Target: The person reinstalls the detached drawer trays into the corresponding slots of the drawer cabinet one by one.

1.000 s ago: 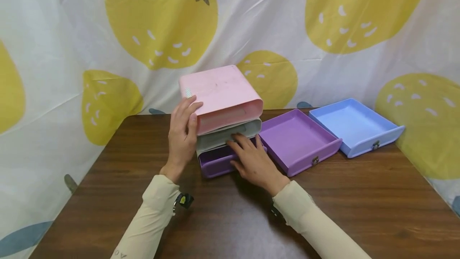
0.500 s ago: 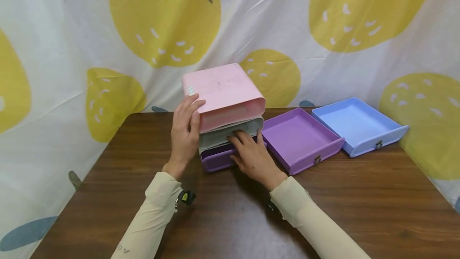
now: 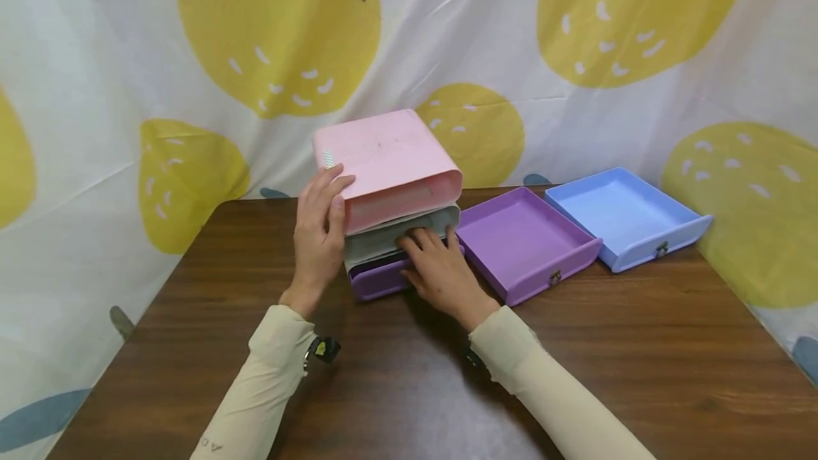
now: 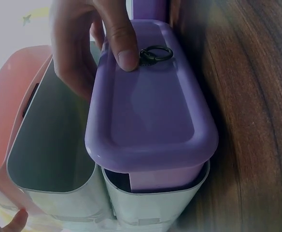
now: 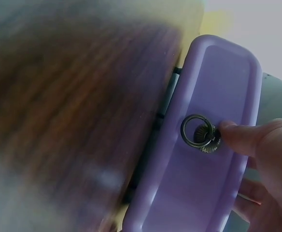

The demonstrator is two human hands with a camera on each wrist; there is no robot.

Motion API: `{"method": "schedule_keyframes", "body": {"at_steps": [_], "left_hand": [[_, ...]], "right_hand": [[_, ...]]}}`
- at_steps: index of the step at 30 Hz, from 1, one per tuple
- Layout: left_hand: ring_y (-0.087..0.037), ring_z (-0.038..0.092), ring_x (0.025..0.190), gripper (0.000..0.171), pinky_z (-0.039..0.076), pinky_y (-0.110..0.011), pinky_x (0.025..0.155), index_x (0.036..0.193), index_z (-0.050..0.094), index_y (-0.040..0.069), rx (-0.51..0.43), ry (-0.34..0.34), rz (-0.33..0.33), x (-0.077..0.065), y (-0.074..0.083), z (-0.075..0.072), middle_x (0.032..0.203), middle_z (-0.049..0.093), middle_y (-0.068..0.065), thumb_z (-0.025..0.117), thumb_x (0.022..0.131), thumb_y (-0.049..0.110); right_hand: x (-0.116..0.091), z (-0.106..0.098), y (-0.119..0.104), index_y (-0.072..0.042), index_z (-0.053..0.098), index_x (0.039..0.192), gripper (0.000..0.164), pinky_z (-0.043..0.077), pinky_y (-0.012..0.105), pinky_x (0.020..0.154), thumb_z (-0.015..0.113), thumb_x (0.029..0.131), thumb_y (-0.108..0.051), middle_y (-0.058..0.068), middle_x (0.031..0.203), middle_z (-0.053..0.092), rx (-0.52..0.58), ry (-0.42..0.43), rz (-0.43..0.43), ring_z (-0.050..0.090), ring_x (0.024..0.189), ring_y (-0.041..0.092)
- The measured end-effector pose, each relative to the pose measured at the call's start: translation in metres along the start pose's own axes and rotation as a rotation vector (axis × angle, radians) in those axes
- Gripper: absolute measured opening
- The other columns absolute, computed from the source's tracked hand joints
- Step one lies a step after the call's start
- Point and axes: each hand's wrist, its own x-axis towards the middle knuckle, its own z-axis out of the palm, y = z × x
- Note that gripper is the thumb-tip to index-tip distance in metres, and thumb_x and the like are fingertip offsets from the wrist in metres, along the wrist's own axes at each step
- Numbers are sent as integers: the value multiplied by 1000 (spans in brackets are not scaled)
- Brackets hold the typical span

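A stack of drawer casings has a pink casing (image 3: 390, 144) on top and a grey-green casing (image 3: 373, 243) beneath it, both without drawers at their front openings. In the lowest casing (image 4: 150, 208) sits a purple drawer (image 3: 380, 282), its front standing a little out from the opening. My right hand (image 3: 444, 268) grips the upper edge of that front, thumb beside the metal ring pull (image 5: 204, 135) and fingers behind the edge. At the left side my left hand (image 3: 319, 226) rests against the pink casing, fingertips over its top and thumb at the front rim.
Right of the stack, another purple drawer (image 3: 524, 247) lies face up on the brown wooden table (image 3: 409, 389). A blue drawer (image 3: 629, 211) lies beside it, farther right. Behind hangs a white curtain (image 3: 434, 13) with yellow fruit prints.
The lowest purple drawer has slid farther back into its casing, pushed by my right hand. My left hand has kept its place on the pink casing.
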Motion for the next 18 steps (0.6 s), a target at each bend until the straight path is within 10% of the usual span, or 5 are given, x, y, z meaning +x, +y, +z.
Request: {"method": "schedule_keyframes", "body": {"at_steps": [18], "left_hand": [[-31, 42, 152, 33, 30, -45, 129, 134, 69, 16, -14, 4, 6, 2, 1, 1, 152, 60, -4, 48, 109, 18]], "right_hand": [[7, 5, 0, -14, 61, 129, 40, 46, 65, 110, 76, 95, -28, 9, 127, 62, -46, 25, 21, 58, 128, 33]]}}
